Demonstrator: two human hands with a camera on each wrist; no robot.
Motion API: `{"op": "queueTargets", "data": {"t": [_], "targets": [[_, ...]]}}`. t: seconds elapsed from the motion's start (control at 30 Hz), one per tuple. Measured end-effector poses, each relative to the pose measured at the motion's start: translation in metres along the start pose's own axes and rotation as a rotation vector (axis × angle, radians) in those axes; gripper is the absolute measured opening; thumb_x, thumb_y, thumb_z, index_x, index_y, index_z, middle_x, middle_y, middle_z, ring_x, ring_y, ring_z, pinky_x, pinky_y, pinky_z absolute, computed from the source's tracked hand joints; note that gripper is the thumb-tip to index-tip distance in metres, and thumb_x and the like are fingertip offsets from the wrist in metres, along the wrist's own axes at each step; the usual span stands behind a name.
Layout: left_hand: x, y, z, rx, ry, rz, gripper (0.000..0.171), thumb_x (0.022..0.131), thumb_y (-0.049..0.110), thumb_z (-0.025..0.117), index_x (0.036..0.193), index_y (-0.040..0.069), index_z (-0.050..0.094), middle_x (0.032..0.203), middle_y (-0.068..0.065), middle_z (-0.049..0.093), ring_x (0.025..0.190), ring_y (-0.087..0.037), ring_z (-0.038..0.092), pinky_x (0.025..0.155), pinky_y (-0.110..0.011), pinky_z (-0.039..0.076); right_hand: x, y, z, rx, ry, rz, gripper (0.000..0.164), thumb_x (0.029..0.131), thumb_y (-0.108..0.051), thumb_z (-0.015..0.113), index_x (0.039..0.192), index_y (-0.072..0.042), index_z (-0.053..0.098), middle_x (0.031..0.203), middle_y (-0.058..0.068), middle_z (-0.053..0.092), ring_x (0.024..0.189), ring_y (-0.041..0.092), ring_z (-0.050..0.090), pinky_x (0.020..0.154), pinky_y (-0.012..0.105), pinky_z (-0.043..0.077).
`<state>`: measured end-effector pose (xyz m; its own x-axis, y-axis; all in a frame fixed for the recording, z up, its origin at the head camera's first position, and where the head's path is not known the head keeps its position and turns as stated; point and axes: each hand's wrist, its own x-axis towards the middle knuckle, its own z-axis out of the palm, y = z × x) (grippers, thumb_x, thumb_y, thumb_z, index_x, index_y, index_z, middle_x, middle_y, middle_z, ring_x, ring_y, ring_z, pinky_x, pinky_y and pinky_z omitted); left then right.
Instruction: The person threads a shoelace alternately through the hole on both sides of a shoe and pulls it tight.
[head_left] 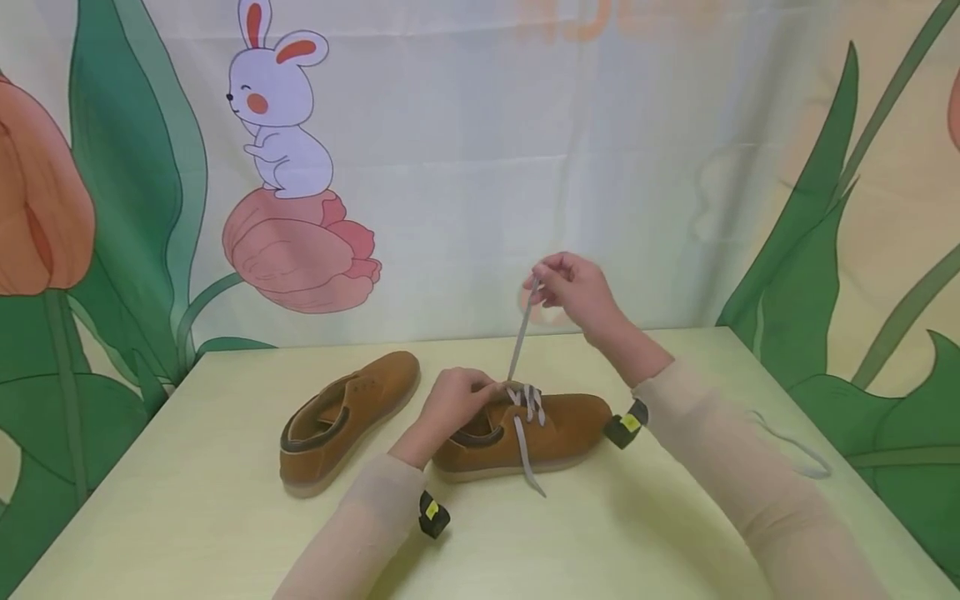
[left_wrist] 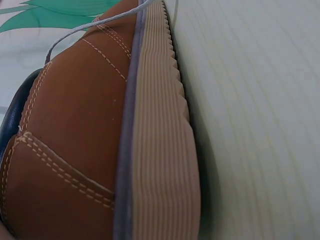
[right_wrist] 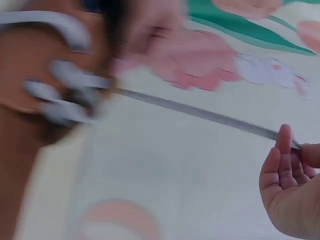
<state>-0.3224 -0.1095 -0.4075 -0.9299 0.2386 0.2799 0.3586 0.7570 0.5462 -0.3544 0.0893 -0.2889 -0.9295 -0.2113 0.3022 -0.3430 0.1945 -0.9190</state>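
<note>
Where left hand (head_left: 459, 402) overlaps laced shoe (head_left: 573, 423), collar (head_left: 483, 439) partly hidden.

Looks matt and leathery on the brown low-cut laced shoe (head_left: 558, 433), with raised pale thread stitching (left_wrist: 65, 175); rubbery and finely ribbed along the thick tan sole (left_wrist: 165, 150). Similarly matt on the brown unlaced shoe (head_left: 375, 392). Dull, woven-looking in the long grey shoelace (right_wrist: 200, 113). Smooth, faintly wood-grained across the pale yellow-green tabletop (head_left: 217, 475). Creased, printed cloth in the flower-and-rabbit backdrop (head_left: 465, 167). Matt cloth in the beige sleeves (head_left: 727, 450).
</note>
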Motion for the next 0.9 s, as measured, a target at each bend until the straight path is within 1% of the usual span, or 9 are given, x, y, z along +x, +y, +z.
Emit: {"op": "queueTargets", "data": {"t": [0.1, 0.2, 0.3, 0.37, 0.5, 0.6, 0.77, 0.83, 0.9], "targets": [[0.000, -0.001, -0.002, -0.001, -0.004, -0.007, 0.023, 0.096, 0.027, 0.064, 0.094, 0.009, 0.079, 0.095, -0.004, 0.078, 0.087, -0.019, 0.069, 0.083, -0.037, 0.055, 0.009, -0.019, -0.004, 0.022, 0.036, -0.033, 0.023, 0.102, -0.020, 0.054, 0.111, 0.001, 0.058, 0.081, -0.015, 0.067, 0.070, 0.000, 0.067, 0.073, 0.016, 0.055], [-0.001, -0.002, -0.001, -0.011, -0.015, -0.020, 0.023, 0.096, 0.027, 0.064, 0.094, 0.010, 0.079, 0.095, -0.004, 0.078, 0.085, -0.018, 0.069, 0.082, -0.037, 0.055, 0.014, -0.021, 0.001, 0.017, 0.029, -0.011, 0.027, 0.102, -0.021, 0.055, 0.114, 0.002, 0.058, 0.087, -0.009, 0.069, 0.072, -0.001, 0.067, 0.080, 0.019, 0.056], [-0.003, -0.003, -0.001, -0.027, -0.033, -0.008, 0.024, 0.097, 0.027, 0.063, 0.099, 0.009, 0.078, 0.099, -0.006, 0.078, 0.092, -0.021, 0.071, 0.086, -0.039, 0.056, 0.016, -0.008, 0.010, -0.004, -0.004, 0.032, 0.032, 0.102, -0.021, 0.054, 0.122, 0.003, 0.059, 0.102, 0.008, 0.072, 0.077, 0.002, 0.069, 0.089, 0.028, 0.057], [-0.005, -0.004, -0.003, -0.037, -0.048, 0.004, 0.025, 0.097, 0.026, 0.061, 0.105, 0.008, 0.077, 0.104, -0.007, 0.077, 0.099, -0.024, 0.071, 0.090, -0.042, 0.055, 0.017, 0.006, 0.018, -0.051, -0.043, 0.045, 0.034, 0.103, -0.020, 0.052, 0.126, 0.003, 0.059, 0.111, 0.018, 0.071, 0.085, 0.009, 0.072, 0.093, 0.033, 0.056], [-0.014, -0.008, -0.019, -0.043, -0.063, 0.002, 0.030, 0.098, 0.023, 0.059, 0.119, 0.004, 0.070, 0.114, -0.011, 0.074, 0.109, -0.030, 0.068, 0.095, -0.046, 0.053, 0.014, 0.036, 0.036, -0.178, -0.168, 0.044, 0.035, 0.104, -0.017, 0.049, 0.131, 0.003, 0.059, 0.117, 0.023, 0.069, 0.101, 0.026, 0.072, 0.096, 0.038, 0.056], [-0.024, -0.010, -0.035, -0.043, -0.131, -0.028, 0.037, 0.098, 0.024, 0.060, 0.127, 0.002, 0.064, 0.123, -0.015, 0.070, 0.115, -0.033, 0.065, 0.096, -0.048, 0.053, 0.009, 0.052, 0.046, -0.247, -0.247, 0.045, 0.033, 0.103, -0.016, 0.051, 0.128, 0.003, 0.062, 0.115, 0.022, 0.070, 0.102, 0.031, 0.071, 0.094, 0.039, 0.056], [-0.042, -0.019, -0.051, -0.038, -0.320, -0.021, 0.059, 0.093, 0.034, 0.067, 0.141, 0.004, 0.052, 0.138, -0.017, 0.060, 0.124, -0.034, 0.059, 0.099, -0.049, 0.051, 0.004, 0.064, 0.058, -0.325, -0.310, 0.056, 0.030, 0.101, -0.016, 0.054, 0.122, 0.002, 0.066, 0.113, 0.020, 0.072, 0.097, 0.030, 0.072, 0.091, 0.038, 0.058], [-0.049, -0.023, -0.053, -0.060, -0.356, -0.031, 0.070, 0.089, 0.035, 0.072, 0.146, 0.005, 0.045, 0.141, -0.016, 0.057, 0.122, -0.033, 0.059, 0.100, -0.049, 0.050, 0.004, 0.066, 0.062, -0.376, -0.338, 0.047, 0.030, 0.102, -0.016, 0.053, 0.121, 0.002, 0.067, 0.112, 0.020, 0.073, 0.097, 0.031, 0.072, 0.088, 0.037, 0.058], [-0.056, -0.027, -0.053, -0.080, -0.360, -0.048, 0.080, 0.086, 0.033, 0.076, 0.150, 0.005, 0.039, 0.144, -0.016, 0.055, 0.118, -0.030, 0.060, 0.098, -0.048, 0.050, 0.005, 0.068, 0.067, -0.450, -0.377, 0.021, 0.031, 0.103, -0.015, 0.049, 0.123, 0.002, 0.066, 0.112, 0.019, 0.073, 0.096, 0.030, 0.073, 0.086, 0.035, 0.058]]}}
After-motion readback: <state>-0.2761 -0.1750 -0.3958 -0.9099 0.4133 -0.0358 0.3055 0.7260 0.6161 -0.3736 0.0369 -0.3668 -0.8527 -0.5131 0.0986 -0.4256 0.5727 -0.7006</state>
